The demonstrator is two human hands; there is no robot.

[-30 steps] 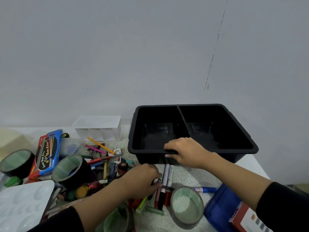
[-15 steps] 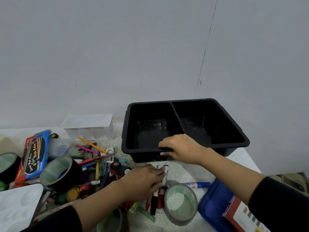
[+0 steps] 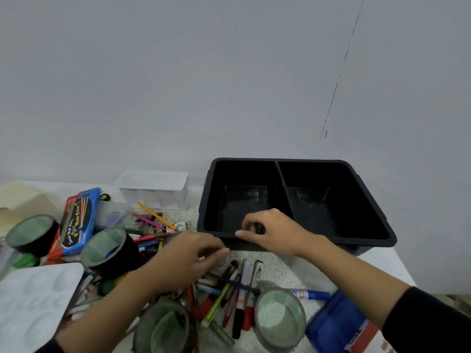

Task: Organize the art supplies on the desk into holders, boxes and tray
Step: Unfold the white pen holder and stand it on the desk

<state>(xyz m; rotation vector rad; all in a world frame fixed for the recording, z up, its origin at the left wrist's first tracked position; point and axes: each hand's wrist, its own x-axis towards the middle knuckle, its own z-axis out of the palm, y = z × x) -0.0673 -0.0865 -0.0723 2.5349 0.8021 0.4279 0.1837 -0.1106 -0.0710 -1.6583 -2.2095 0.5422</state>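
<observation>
Right hand (image 3: 275,231) curls its fingers over the near rim of the empty black tray (image 3: 318,161), seemingly to steady it; left hand (image 3: 188,253), fingers bunched, hovers over loose markers (image 3: 242,289) beside it; whether it holds anything cannot be told.

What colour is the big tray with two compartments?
The divided tray is black all over; the head view shows it plainly.

Tray (image 3: 367,242) at the right grip (image 3: 275,233): glossy black plastic. Beneath it, speckled stone-like surface (image 3: 280,268); leftward, matt white plastic palette (image 3: 38,296), frosted clear plastic box (image 3: 153,189).
</observation>
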